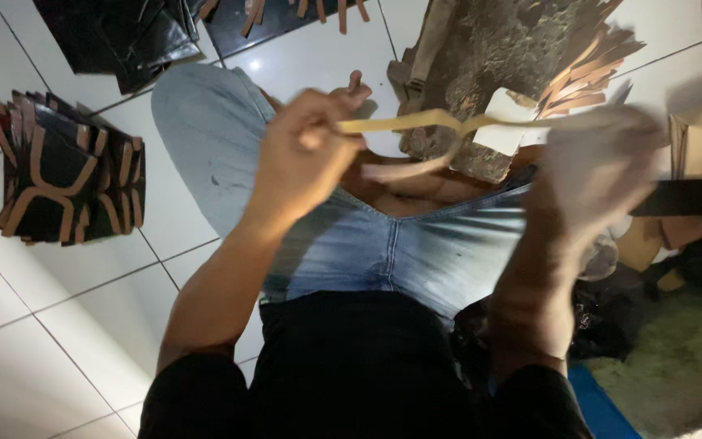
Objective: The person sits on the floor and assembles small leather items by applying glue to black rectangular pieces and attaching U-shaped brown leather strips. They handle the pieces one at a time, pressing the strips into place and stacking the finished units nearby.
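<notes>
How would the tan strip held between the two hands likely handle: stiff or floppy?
The tan strip probably flexes easily: a branch loops downward between the left hand and the blurred right hand. It looks thin and flat, so likely light. It seems unlikely to roll.

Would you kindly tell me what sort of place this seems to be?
Probably a small home workshop for hand craft, worked seated on a white tiled floor: a stack of cut black-and-tan pieces, tan strips, and a forked tan strip in both hands.

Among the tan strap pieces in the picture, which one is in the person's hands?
The forked tan strap, held up between the left hand and the blurred right hand. The other tan strips lie fanned on the board beyond the knees.
</notes>
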